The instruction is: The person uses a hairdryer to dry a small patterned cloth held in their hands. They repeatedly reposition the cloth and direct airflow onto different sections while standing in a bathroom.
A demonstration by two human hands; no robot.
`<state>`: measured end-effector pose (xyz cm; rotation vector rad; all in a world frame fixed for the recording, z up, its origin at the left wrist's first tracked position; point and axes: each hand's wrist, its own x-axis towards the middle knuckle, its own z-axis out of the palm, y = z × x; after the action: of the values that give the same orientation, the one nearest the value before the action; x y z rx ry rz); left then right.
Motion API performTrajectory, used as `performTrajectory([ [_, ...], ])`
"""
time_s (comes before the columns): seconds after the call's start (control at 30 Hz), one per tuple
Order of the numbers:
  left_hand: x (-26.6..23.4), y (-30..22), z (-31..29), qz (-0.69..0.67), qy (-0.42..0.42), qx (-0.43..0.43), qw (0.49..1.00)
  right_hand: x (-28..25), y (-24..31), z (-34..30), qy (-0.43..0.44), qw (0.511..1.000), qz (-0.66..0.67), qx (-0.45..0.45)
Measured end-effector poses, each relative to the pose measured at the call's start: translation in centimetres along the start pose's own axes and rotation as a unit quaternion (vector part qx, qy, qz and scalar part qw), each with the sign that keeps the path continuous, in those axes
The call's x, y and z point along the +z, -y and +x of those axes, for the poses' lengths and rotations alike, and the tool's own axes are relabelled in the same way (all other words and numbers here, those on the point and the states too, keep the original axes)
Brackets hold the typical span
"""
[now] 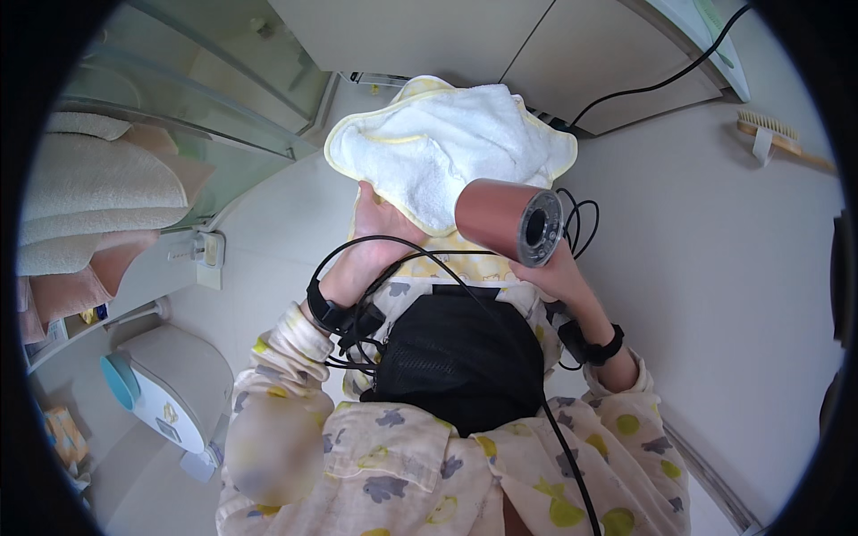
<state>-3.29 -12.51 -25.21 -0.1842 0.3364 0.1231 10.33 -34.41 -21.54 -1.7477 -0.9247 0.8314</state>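
In front of me hangs a white terry towel (447, 147) with yellow edging and a yellow patterned side showing below. My left hand (386, 223) holds it at its left lower part, palm turned up; the cloth covers the fingers. A copper-coloured hair dryer (492, 217) is in my right hand (556, 275), which is closed about its handle, mostly hidden behind the body. The dryer's wide round end with a dark centre faces right and toward me, and its other end is close against the towel.
A black cord (451, 268) loops across my left wrist and over a black bag (456, 353) at my front. Folded towels (107, 192) hang at the left above a toilet (174, 384). A cabinet (429, 40) stands ahead. A wooden brush (770, 134) is at the far right.
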Motion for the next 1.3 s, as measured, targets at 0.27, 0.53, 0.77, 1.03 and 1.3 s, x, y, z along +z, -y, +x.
performTrajectory([
  [0.27,2.6,-0.7,0.4,0.084,-0.093,-0.013,0.992,-0.4,-0.6,0.2,-0.002,0.982,0.127,0.137],
  [0.53,1.7,-0.4,1.3,0.100,-0.140,-0.029,0.985,-0.4,-0.8,0.4,0.007,0.978,0.122,0.171],
  [0.77,2.3,0.0,0.9,0.148,-0.169,-0.030,0.974,-0.5,-1.0,0.5,0.016,0.975,0.134,0.175],
  [1.03,2.8,-0.4,0.6,0.120,-0.153,-0.067,0.979,-0.8,-1.0,0.6,0.044,0.962,0.180,0.200],
  [1.3,3.1,-0.6,0.6,0.174,-0.167,-0.096,0.966,-0.6,-0.5,1.1,0.038,0.976,0.124,0.172],
])
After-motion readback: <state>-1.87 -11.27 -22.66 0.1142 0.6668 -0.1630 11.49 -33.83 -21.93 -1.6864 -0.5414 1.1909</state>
